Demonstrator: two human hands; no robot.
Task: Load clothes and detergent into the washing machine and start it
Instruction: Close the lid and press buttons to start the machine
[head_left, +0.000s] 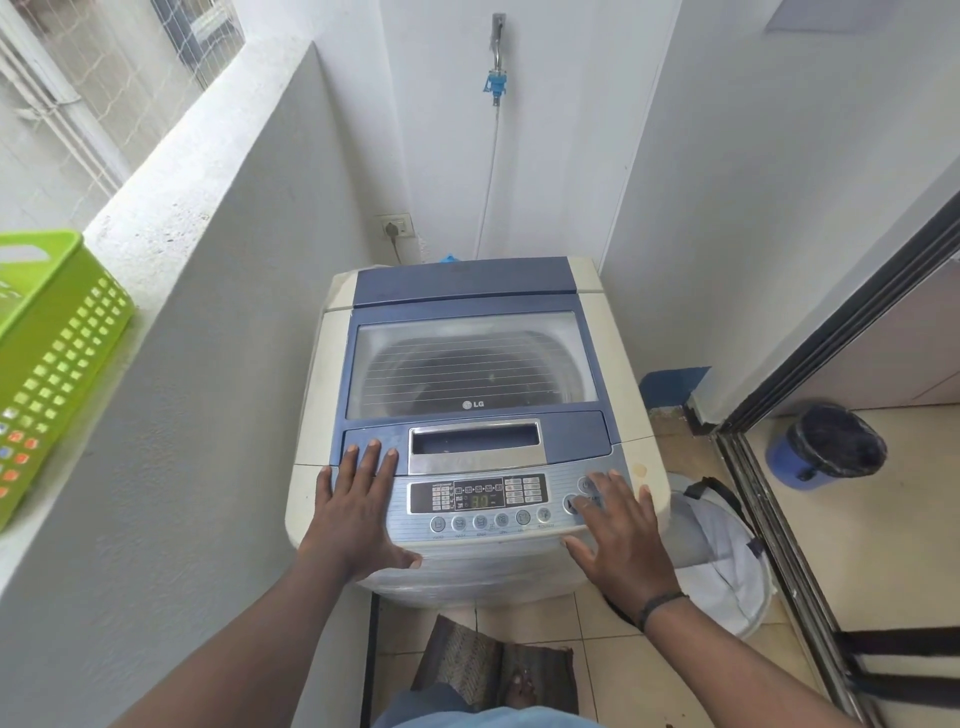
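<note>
Both hands lie flat with fingers spread, holding nothing; the left hand (358, 512) rests on the washing machine (470, 415) at the left of its control panel (480, 501); the right hand (621, 535) covers the buttons at the right end; the lid (467, 358) is closed; a green basket (49, 358) sits on the ledge at left.

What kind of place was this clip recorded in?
Probably a small laundry nook on a home balcony: a top-loading washing machine in a narrow white-walled corner, a wall tap with a hose running down behind it, and a low wall beside netted openings.
</note>
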